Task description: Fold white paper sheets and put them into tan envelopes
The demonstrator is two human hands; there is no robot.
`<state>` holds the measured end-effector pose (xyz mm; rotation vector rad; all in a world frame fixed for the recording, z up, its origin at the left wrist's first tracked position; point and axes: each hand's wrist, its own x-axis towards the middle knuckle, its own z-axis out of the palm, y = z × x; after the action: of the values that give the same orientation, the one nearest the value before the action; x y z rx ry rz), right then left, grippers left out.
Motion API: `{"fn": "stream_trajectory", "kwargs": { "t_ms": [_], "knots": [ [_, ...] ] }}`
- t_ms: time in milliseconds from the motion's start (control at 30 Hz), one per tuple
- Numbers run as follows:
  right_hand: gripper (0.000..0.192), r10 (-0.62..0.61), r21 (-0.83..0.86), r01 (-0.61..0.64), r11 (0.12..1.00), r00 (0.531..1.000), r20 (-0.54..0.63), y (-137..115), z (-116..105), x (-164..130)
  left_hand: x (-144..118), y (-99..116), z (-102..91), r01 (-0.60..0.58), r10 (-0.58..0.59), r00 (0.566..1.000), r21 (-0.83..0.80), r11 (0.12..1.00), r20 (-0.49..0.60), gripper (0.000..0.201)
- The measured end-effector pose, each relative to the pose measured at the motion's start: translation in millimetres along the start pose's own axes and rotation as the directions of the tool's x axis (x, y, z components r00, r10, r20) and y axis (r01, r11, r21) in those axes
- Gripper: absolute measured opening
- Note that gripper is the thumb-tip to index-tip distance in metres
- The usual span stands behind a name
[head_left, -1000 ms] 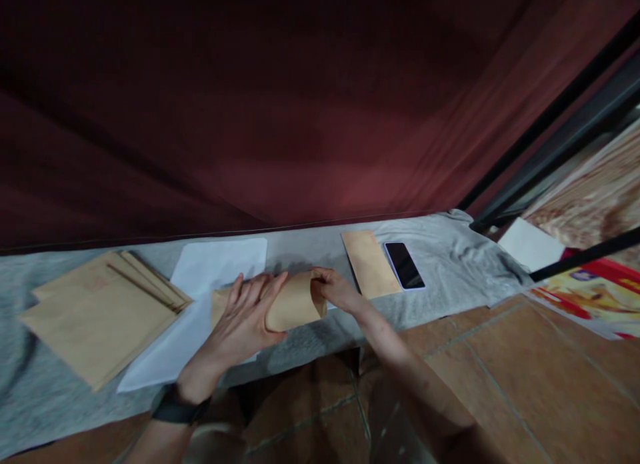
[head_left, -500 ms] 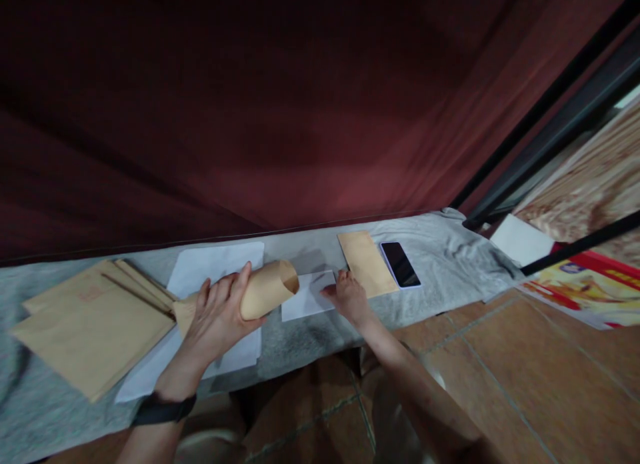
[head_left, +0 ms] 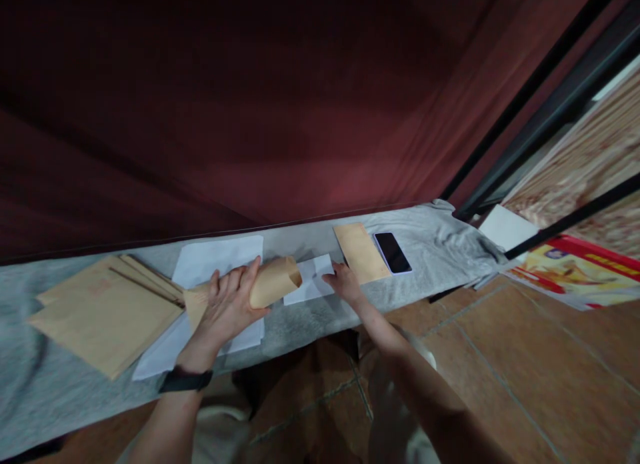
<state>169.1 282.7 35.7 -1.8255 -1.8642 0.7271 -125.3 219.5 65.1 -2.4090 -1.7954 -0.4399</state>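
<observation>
A brown envelope [head_left: 273, 282] sits curled open like a cone in the left hand [head_left: 227, 306], its mouth facing right, raised just above the worktop [head_left: 310, 321] with its grey cloth cover. The left fingers are wrapped over the top of the envelope, clamped on it, and a dark band circles that wrist. Just right of the envelope's mouth lies a folded white paper [head_left: 313, 287] — the right hand [head_left: 343, 282] rests on its right edge, fingers together and pressed flat on the sheet; whether they pinch it I cannot tell. Under and behind the left hand lie larger white sheets [head_left: 215, 257]. Further left is a stack of brown envelopes [head_left: 105, 311]. To the right of the right hand lies a single flat brown envelope [head_left: 360, 252], and touching its far side a dark-screened phone [head_left: 393, 253] — both on the cloth. A dark red curtain [head_left: 280, 97] hangs behind the worktop.
</observation>
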Motion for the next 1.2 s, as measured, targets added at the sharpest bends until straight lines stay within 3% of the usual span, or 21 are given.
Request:
{"fn": "stream_trajectory", "kwargs": {
  "t_ms": [100,167,267,367,433,567,700,867,1033,1200],
  "knots": [
    [0.006,-0.009,0.065,0.016,0.998,0.995,-0.101,2.3,-19.5,4.4,-0.9,1.6,0.5,-0.008,0.008,1.0,0.026,1.0,0.0,0.111],
    [0.009,-0.057,0.22,0.11,0.969,0.97,-0.235,5.4,-34.5,6.9,-0.5,0.1,2.0,-0.005,0.006,1.0,0.022,1.0,-0.005,0.112],
    [0.017,-0.106,0.504,0.288,0.814,0.927,-0.359,11.5,-49.1,6.7,1.3,-3.6,3.8,0.014,-0.014,1.0,-0.001,1.0,-0.006,0.112],
    [0.026,-0.082,0.71,0.275,0.648,0.952,-0.295,17.8,-48.8,2.3,3.2,-5.8,4.1,0.037,-0.037,0.999,-0.019,0.999,0.0,0.112],
    [0.028,-0.069,0.76,0.219,0.612,0.972,-0.224,21.4,-44.5,0.6,3.6,-5.8,4.0,0.043,-0.043,0.999,-0.026,0.999,-0.002,0.113],
    [0.032,-0.103,0.77,0.166,0.617,0.986,-0.13,27.5,-40.0,5.9,2.7,-5.0,5.5,0.031,-0.032,0.999,-0.03,0.999,-0.019,0.111],
    [0.031,-0.15,0.702,0.147,0.696,0.987,-0.059,35.4,-37.9,14.5,2.5,-5.6,8.3,0.001,-0.002,0.999,-0.012,1.0,-0.035,0.11],
    [0.026,-0.18,0.674,0.124,0.728,0.984,0.012,41.2,-35.7,16.3,4.1,-1.9,8.5,-0.038,0.039,0.999,0.042,0.998,-0.033,0.107],
    [0.026,-0.201,0.669,0.094,0.738,0.976,0.085,34.9,-39.3,13.4,5.0,5.5,6.6,-0.062,0.064,0.998,0.065,0.996,-0.021,0.108],
    [0.039,-0.177,0.641,0.09,0.762,0.982,0.073,21.9,-37.3,8.2,6.7,7.6,7.4,-0.05,0.051,0.998,0.056,0.997,-0.021,0.11]
  ]
}}
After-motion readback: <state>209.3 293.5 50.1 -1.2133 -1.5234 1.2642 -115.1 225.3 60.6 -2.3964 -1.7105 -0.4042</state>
